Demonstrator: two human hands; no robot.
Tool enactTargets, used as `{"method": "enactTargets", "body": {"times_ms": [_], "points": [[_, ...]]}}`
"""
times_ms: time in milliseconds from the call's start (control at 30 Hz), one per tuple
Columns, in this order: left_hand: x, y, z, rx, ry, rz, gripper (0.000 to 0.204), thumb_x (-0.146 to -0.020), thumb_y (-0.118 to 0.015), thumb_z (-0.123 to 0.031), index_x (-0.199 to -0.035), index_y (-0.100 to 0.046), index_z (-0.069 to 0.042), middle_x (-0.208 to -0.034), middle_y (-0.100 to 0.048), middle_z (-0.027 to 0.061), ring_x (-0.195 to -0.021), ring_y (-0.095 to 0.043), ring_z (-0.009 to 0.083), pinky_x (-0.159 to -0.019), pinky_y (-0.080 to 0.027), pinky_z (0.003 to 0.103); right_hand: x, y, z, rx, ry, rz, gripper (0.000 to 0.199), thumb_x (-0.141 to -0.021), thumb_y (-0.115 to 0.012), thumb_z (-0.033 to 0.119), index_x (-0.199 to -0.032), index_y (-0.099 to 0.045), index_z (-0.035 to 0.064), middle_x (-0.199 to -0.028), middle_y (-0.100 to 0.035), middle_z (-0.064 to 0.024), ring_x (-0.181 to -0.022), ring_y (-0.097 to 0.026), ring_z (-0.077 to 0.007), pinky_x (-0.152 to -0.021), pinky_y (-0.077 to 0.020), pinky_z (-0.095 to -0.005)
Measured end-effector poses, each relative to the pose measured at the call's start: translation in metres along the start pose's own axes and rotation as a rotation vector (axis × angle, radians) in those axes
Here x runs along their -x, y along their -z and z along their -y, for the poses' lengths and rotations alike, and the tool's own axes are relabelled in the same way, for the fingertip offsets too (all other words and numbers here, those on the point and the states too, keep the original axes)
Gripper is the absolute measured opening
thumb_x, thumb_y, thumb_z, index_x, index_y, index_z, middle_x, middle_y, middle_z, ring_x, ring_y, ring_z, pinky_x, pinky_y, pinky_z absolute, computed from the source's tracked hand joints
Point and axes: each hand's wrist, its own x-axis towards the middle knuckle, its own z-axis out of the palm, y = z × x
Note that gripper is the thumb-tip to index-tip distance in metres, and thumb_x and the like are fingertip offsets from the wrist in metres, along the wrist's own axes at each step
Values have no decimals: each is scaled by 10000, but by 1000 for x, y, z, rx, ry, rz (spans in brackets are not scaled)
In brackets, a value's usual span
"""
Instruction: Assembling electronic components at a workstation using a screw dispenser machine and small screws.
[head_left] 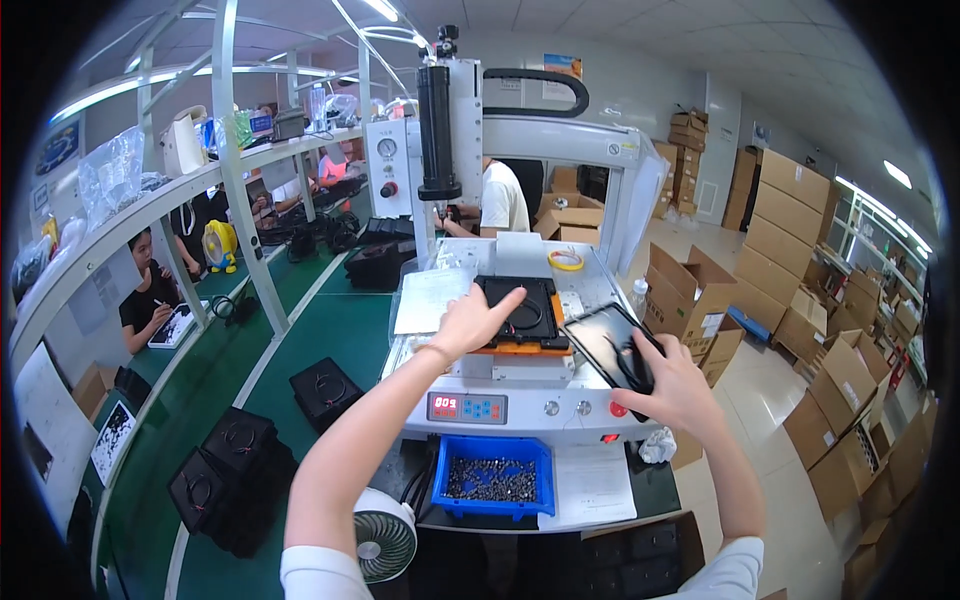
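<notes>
My left hand rests at the left edge of a square black plastic housing, its thumb stretched out across the top. The housing, with a thin black cable coiled on it, sits in an orange fixture on the machine's bed. Off to the right, my right hand grips a thin black-framed panel by its right side, holding it tilted. Its face is shiny and reflects light; dark cable shows near my fingers. A black cylinder on the machine's head hangs above the fixture.
A blue bin of small dark metal parts stands in front, beside papers and a fan. Stacked black housings lie on the green bench at left. Yellow tape lies behind the fixture. Cardboard boxes fill the right side.
</notes>
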Motion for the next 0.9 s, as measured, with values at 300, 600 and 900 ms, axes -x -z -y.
{"method": "enactTargets", "body": {"times_ms": [300,600,900], "points": [[-26,-40,-73,-496,331,115,1285,-624,-623,-800,-1456,-254,108,-1405,-405,296,-1234,-432,474,-955,-417,563,26,12,-55,-29,-268,42,1023,-663,-708,598,-1431,-418,-14,-1318,-457,-282,-1241,-467,-408,-1027,-411,-456],[-26,-21,-69,-271,219,-131,1232,-579,-694,-752,-1342,-376,162,-1263,-518,302,-1149,-551,402,-907,-493,472,2,0,-38,-67,-230,34,1041,-651,-689,640,-1427,-431,-2,-1279,-478,-255,-1211,-501,-382,-997,-431,-439],[97,90,-33,-353,141,-195,986,-708,-636,-683,-1267,-479,114,-1147,-572,354,-1123,-556,441,-964,-461,447,-90,-29,27,26,-102,127,955,-701,-580,718,-1277,-543,-42,-1141,-540,-367,-1099,-562,-455,-946,-468,-476]]}}
